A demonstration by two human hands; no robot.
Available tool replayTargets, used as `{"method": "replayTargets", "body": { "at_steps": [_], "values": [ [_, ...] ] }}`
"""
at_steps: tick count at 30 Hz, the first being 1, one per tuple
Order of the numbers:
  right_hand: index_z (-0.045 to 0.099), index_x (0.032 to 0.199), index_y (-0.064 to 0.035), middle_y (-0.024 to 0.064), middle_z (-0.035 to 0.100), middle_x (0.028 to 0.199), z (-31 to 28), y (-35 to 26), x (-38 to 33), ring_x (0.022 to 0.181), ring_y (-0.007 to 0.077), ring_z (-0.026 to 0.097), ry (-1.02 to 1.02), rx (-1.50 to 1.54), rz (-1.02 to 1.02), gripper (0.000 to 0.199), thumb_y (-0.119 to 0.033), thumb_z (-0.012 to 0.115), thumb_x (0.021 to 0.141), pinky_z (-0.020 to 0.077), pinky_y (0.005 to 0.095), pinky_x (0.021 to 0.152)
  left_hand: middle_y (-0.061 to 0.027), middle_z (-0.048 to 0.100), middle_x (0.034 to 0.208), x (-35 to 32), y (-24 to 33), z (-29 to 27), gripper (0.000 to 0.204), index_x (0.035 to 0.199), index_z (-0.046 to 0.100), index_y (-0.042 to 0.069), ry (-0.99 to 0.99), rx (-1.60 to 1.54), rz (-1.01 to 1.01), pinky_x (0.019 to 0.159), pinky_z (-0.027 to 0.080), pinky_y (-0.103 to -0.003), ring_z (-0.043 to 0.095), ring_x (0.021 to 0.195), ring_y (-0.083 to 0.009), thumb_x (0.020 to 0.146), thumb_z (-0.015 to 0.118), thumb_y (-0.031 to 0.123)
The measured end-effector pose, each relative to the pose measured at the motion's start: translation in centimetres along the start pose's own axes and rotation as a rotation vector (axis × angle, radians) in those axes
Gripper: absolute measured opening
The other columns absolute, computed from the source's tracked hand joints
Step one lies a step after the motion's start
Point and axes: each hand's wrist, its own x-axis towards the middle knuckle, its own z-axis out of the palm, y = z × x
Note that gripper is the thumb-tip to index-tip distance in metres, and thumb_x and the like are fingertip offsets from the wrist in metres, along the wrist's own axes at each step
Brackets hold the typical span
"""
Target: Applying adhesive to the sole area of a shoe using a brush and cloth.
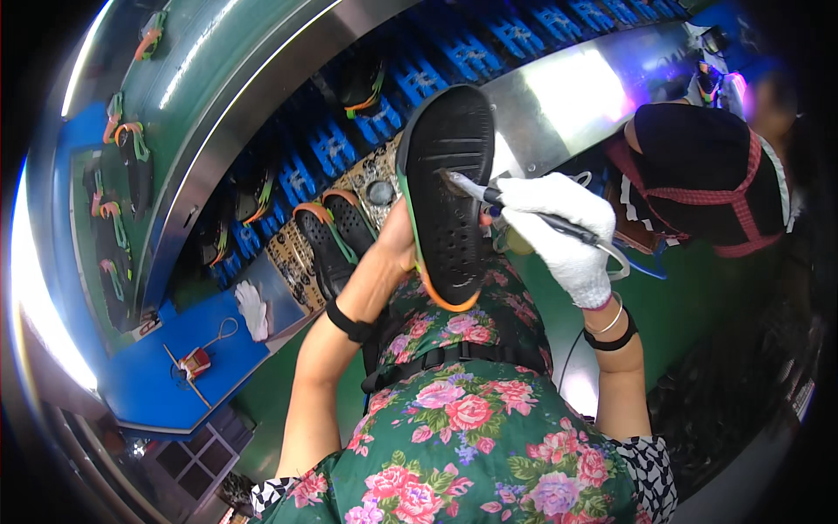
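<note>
A black shoe with a green and orange rim is held up before my chest, its broad black sole facing me. My bare left hand grips it by the left edge, and the shoe hides most of the fingers. In a white glove, my right hand is closed around a slim brush with a dark handle. The brush tip meets the sole near its middle. A pale cord or tube loops beside the gloved hand.
Left of the shoe, a pair of black clogs with orange and green trim rests on patterned board beside a small round dish. A white glove lies near a blue table. Blue racks line a conveyor. Another person works at right.
</note>
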Motion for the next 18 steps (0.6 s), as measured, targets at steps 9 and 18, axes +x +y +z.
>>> {"method": "replayTargets", "body": {
  "at_steps": [9,18],
  "values": [
    [0.078,0.098,-0.0046,0.0114,0.076,0.096,-0.2,-0.9,-0.1,0.081,0.0267,0.071,-0.197,-0.285,-0.338,0.022,-0.001,0.081,0.076,0.0566,0.0361,0.073,-0.0262,0.061,0.134,-2.4,-2.6,-0.2,0.044,0.14,0.053,-0.003,0.279,-0.164,0.136,0.095,0.06,-0.05,0.068,0.11,-0.0405,0.107,0.052,0.027],
    [0.076,0.1,0.0005,0.0139,0.075,0.096,-0.1,-2.7,-0.8,0.079,0.0265,0.071,-0.018,-0.298,-0.349,0.023,0.004,0.079,0.077,0.057,0.0357,0.069,-0.0228,0.067,0.129,-2.9,-2.5,3.3,0.075,0.138,0.058,0.001,0.154,-0.5,0.252,0.098,0.057,-0.052,0.069,0.111,-0.0383,0.091,0.061,0.059]
  ]
}}
